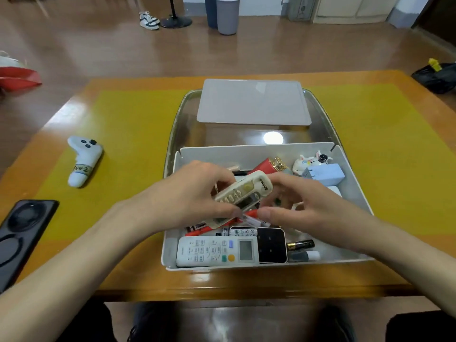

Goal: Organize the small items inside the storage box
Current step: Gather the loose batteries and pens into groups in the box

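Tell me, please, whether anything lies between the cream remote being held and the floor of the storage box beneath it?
Yes. Under the cream remote, gripped by the left hand, red markers and other small clutter cover the storage box floor there.
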The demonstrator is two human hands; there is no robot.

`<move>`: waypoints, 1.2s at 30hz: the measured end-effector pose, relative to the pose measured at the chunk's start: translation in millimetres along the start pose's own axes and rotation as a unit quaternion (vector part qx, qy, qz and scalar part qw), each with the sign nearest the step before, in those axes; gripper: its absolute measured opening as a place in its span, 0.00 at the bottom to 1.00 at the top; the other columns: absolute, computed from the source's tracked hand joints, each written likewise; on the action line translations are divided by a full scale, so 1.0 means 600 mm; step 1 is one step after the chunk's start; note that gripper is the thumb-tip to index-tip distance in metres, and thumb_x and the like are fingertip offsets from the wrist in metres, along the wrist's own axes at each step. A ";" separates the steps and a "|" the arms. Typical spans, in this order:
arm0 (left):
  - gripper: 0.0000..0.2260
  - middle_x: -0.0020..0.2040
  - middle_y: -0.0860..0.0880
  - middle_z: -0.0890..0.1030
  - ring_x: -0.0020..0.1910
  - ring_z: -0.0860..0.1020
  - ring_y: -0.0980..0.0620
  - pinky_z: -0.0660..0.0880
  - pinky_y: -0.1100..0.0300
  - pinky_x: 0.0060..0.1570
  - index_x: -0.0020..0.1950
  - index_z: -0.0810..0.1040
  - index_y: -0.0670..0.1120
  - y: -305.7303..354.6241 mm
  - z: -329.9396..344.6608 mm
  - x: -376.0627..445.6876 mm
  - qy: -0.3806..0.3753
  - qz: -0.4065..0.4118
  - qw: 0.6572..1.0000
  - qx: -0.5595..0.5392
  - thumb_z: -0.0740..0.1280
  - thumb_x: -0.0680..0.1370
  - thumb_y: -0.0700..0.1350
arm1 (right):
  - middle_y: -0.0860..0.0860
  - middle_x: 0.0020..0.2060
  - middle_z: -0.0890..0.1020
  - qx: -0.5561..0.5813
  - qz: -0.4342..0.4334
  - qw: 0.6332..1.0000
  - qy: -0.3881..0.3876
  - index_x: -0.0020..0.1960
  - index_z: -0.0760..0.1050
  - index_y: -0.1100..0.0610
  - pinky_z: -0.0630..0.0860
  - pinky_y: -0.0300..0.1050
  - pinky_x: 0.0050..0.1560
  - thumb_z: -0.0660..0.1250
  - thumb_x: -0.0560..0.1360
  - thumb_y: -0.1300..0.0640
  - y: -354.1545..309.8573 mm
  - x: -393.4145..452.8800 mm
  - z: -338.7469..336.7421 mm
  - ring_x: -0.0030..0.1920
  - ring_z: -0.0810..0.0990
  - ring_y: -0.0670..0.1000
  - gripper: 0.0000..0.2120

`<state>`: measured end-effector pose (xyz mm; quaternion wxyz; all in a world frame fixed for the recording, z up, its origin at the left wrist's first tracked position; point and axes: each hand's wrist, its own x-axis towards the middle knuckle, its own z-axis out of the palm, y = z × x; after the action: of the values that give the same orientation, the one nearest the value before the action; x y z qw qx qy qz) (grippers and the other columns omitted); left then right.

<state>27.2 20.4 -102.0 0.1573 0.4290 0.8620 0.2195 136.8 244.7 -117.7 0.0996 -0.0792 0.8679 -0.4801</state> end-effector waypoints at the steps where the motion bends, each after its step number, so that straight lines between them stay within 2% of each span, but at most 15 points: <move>1: 0.11 0.40 0.59 0.82 0.38 0.80 0.60 0.77 0.58 0.35 0.48 0.82 0.56 0.003 0.004 0.000 0.000 0.007 1.000 -0.009 0.74 0.70 0.60 | 0.45 0.47 0.85 0.015 -0.003 1.000 0.019 0.62 0.76 0.46 0.80 0.50 0.41 0.71 0.76 0.44 -0.001 0.004 0.004 0.44 0.83 0.49 0.16; 4: 0.12 0.41 0.57 0.83 0.39 0.80 0.58 0.79 0.52 0.38 0.50 0.83 0.56 0.006 0.012 0.000 -0.006 0.013 1.000 -0.013 0.73 0.72 0.60 | 0.52 0.36 0.81 -0.035 -0.017 0.997 0.069 0.52 0.80 0.53 0.75 0.58 0.37 0.69 0.78 0.49 0.000 0.015 0.006 0.37 0.78 0.54 0.08; 7: 0.15 0.44 0.56 0.83 0.41 0.79 0.59 0.79 0.53 0.39 0.54 0.82 0.55 -0.001 0.012 -0.008 -0.031 -0.002 0.996 0.079 0.73 0.72 0.61 | 0.54 0.39 0.84 -0.053 0.024 0.994 0.095 0.51 0.81 0.54 0.78 0.61 0.43 0.70 0.78 0.51 0.003 0.019 -0.008 0.41 0.82 0.56 0.07; 11: 0.18 0.37 0.56 0.81 0.36 0.78 0.56 0.77 0.57 0.35 0.45 0.81 0.52 -0.008 0.030 -0.033 -0.107 -0.064 0.976 0.176 0.73 0.69 0.66 | 0.48 0.38 0.86 -0.006 0.065 0.993 0.103 0.50 0.82 0.52 0.77 0.37 0.34 0.69 0.79 0.53 0.015 0.016 -0.034 0.39 0.86 0.46 0.04; 13: 0.19 0.39 0.55 0.80 0.38 0.78 0.55 0.78 0.56 0.37 0.45 0.80 0.52 -0.004 0.050 -0.041 -0.135 -0.056 0.969 0.197 0.72 0.68 0.66 | 0.52 0.38 0.87 0.031 0.082 0.989 0.119 0.52 0.81 0.53 0.76 0.38 0.31 0.69 0.80 0.53 0.020 0.016 -0.038 0.39 0.86 0.48 0.04; 16: 0.16 0.50 0.55 0.80 0.51 0.78 0.52 0.75 0.57 0.42 0.51 0.79 0.53 0.002 0.073 -0.042 -0.142 -0.024 0.960 0.241 0.70 0.71 0.63 | 0.51 0.37 0.86 0.052 0.103 0.985 0.126 0.55 0.78 0.50 0.73 0.36 0.30 0.71 0.78 0.53 0.025 0.019 -0.032 0.38 0.85 0.45 0.06; 18: 0.15 0.51 0.55 0.80 0.52 0.78 0.52 0.75 0.57 0.42 0.50 0.78 0.54 0.001 0.075 -0.039 -0.138 -0.021 0.961 0.240 0.70 0.70 0.62 | 0.46 0.34 0.84 -0.089 0.102 0.983 0.127 0.53 0.78 0.47 0.72 0.39 0.33 0.71 0.77 0.48 0.029 0.018 -0.028 0.36 0.81 0.42 0.07; 20: 0.15 0.49 0.56 0.79 0.49 0.77 0.53 0.72 0.57 0.39 0.46 0.73 0.54 0.001 0.069 -0.038 -0.130 -0.022 0.962 0.238 0.70 0.69 0.62 | 0.42 0.33 0.81 -0.288 0.093 0.944 0.133 0.54 0.77 0.44 0.70 0.45 0.35 0.67 0.77 0.42 0.030 0.010 -0.025 0.37 0.78 0.43 0.10; 22: 0.17 0.46 0.58 0.78 0.46 0.77 0.55 0.68 0.57 0.35 0.46 0.70 0.56 0.001 0.053 -0.040 -0.116 -0.035 0.967 0.224 0.70 0.70 0.65 | 0.40 0.35 0.81 -0.366 0.064 0.915 0.156 0.56 0.75 0.42 0.66 0.41 0.33 0.65 0.77 0.39 0.021 0.003 -0.031 0.37 0.77 0.42 0.12; 23: 0.17 0.43 0.60 0.79 0.43 0.76 0.57 0.67 0.58 0.33 0.47 0.69 0.58 0.002 0.042 -0.042 -0.098 -0.038 0.972 0.210 0.70 0.70 0.66 | 0.40 0.36 0.82 -0.342 0.048 0.926 0.153 0.56 0.76 0.42 0.63 0.39 0.31 0.65 0.77 0.38 0.015 -0.001 -0.038 0.35 0.76 0.41 0.12; 26: 0.16 0.38 0.64 0.79 0.37 0.76 0.63 0.70 0.60 0.30 0.47 0.73 0.63 0.016 0.015 -0.041 0.000 -0.005 0.994 0.111 0.65 0.67 0.71 | 0.42 0.39 0.82 -0.115 -0.015 0.990 0.075 0.56 0.80 0.44 0.68 0.40 0.32 0.65 0.77 0.37 -0.001 -0.014 -0.057 0.34 0.77 0.46 0.14; 28: 0.17 0.39 0.65 0.80 0.39 0.77 0.64 0.73 0.60 0.30 0.48 0.77 0.63 0.035 0.011 -0.029 0.051 0.031 0.998 0.027 0.64 0.67 0.71 | 0.43 0.42 0.82 -0.018 -0.048 0.998 0.033 0.59 0.80 0.45 0.73 0.48 0.34 0.66 0.78 0.40 -0.010 -0.026 -0.058 0.36 0.77 0.55 0.15; 30: 0.15 0.39 0.63 0.80 0.39 0.78 0.61 0.73 0.59 0.31 0.47 0.81 0.61 0.058 0.023 -0.008 0.070 0.056 0.995 -0.038 0.68 0.68 0.67 | 0.43 0.43 0.83 -0.030 -0.069 0.996 0.048 0.58 0.81 0.47 0.72 0.48 0.32 0.71 0.76 0.43 -0.010 -0.033 -0.055 0.34 0.75 0.56 0.13; 33: 0.12 0.39 0.60 0.82 0.40 0.80 0.59 0.76 0.62 0.35 0.46 0.84 0.57 0.082 0.048 0.027 0.089 0.073 0.989 -0.095 0.74 0.68 0.62 | 0.39 0.36 0.81 -0.117 -0.060 0.989 0.065 0.51 0.84 0.47 0.65 0.35 0.32 0.74 0.75 0.49 0.004 -0.042 -0.072 0.31 0.71 0.46 0.05; 36: 0.11 0.43 0.59 0.83 0.44 0.81 0.59 0.77 0.63 0.40 0.50 0.84 0.56 0.095 0.062 0.056 0.115 0.078 0.982 -0.127 0.75 0.70 0.57 | 0.42 0.35 0.82 -0.157 -0.016 0.983 0.098 0.46 0.84 0.46 0.68 0.41 0.32 0.72 0.76 0.49 0.022 -0.063 -0.118 0.32 0.73 0.46 0.03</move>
<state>62.9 86.7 -107.4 0.0930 0.4433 0.8035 0.3863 155.0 318.0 -88.5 -0.0076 -0.0598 0.9367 -0.3449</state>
